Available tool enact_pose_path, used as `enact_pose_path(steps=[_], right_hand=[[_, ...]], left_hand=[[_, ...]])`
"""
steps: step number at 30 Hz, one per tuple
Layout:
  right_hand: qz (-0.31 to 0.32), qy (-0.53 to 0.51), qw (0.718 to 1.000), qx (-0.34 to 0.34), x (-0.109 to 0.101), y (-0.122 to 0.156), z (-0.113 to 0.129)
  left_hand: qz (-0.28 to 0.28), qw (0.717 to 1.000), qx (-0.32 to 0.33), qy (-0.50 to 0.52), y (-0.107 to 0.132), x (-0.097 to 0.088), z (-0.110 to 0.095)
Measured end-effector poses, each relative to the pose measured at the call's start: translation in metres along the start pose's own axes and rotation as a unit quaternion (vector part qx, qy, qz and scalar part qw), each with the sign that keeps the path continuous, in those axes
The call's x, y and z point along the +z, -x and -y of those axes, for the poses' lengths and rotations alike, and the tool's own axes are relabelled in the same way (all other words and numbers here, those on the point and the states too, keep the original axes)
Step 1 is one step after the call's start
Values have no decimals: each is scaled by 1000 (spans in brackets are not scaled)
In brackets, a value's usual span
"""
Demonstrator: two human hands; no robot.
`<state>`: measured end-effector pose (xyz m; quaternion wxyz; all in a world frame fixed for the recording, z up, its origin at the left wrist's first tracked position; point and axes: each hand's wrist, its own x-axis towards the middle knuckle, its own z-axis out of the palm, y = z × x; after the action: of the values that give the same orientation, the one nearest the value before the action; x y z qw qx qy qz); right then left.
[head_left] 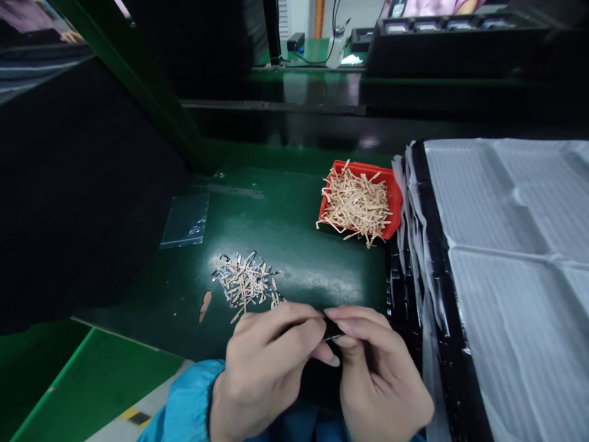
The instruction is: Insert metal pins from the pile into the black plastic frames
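Observation:
My left hand (271, 362) and my right hand (380, 368) meet at the near edge of the green table, fingertips pinched close together. Between them shows a small thin dark strip (332, 336), mostly covered by the fingers; its kind cannot be made out. Both hands seem to grip it from either side. Just beyond my left hand lies a loose pile of small silvery and tan strips (243, 279). Farther off, a red bin (394, 205) is heaped with curled tan paper-like strips (356, 202), some hanging over its front rim.
Stacked black trays with white wrinkled sheets (515, 215) fill the right side. A clear zip bag (186, 220) and a single tan strip (205, 306) lie to the left. Dark cloth (83, 196) hangs at left by a green post (138, 80). Other people sit beyond.

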<state>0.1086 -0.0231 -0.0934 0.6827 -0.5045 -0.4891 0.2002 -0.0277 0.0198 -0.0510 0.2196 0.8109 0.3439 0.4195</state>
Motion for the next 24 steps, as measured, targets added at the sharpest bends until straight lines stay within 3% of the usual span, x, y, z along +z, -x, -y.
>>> enact_pose_path(steps=[3, 9, 12, 18, 24], right_hand=[[35, -6, 999, 15, 1, -3, 0], [20, 0, 991, -133, 2, -8, 3], [35, 32, 983, -179, -1, -6, 2], [12, 36, 988, -151, -1, -6, 2], [-5, 26, 989, -146, 1, -5, 4]], left_hand=[[3, 998, -11, 61, 1, -6, 2], [48, 993, 23, 109, 4, -17, 1], [23, 996, 53, 68, 8, -22, -1], [-65, 993, 92, 36, 11, -25, -6], [-39, 998, 29, 34, 15, -27, -12]])
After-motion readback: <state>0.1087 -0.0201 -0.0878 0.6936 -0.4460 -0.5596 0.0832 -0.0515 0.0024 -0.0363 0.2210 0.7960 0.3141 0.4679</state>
